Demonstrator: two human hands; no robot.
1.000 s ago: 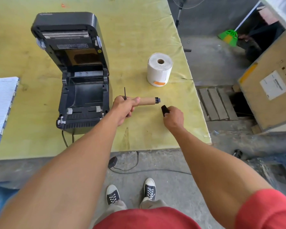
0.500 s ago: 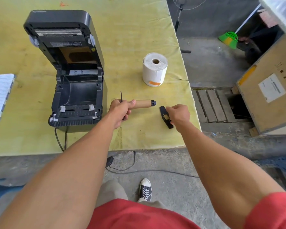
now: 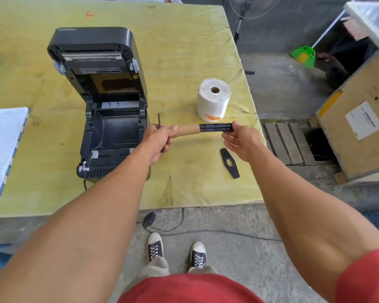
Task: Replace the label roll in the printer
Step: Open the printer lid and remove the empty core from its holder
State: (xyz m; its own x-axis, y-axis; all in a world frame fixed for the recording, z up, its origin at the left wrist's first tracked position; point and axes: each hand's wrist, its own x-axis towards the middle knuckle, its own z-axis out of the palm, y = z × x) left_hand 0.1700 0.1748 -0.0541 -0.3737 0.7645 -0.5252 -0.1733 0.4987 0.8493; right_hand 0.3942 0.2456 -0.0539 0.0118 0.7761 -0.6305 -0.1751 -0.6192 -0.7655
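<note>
Now the right hand (image 3: 241, 141) has let go of the black plate (image 3: 229, 162), which lies flat on the table (image 3: 184, 40) at lower right of centre, just below that hand. Half a second ago the hand was still at the plate; it has since gone up to the spindle (image 3: 216, 127) and pinches its right end between thumb and fingers. The spindle then showed only a black tip past the core (image 3: 187, 131); now a good length of it stands bare to the right of the cardboard, so it is sliding out.

The left hand (image 3: 159, 141), at the frame's centre, is clenched round the left end of the core and holds it level above the table. A thin dark piece sticks up out of that fist; what it is cannot be told.

The fresh roll (image 3: 213, 99) stands on end right of centre, just above the spindle, untouched. The printer (image 3: 109, 106), left of centre, has its lid up and its bay bare.

By my judgement the spent core is nearly stripped off. Once the spindle is free, it can go through the roll, the plate goes back on, and the set drops into the bay.
</note>
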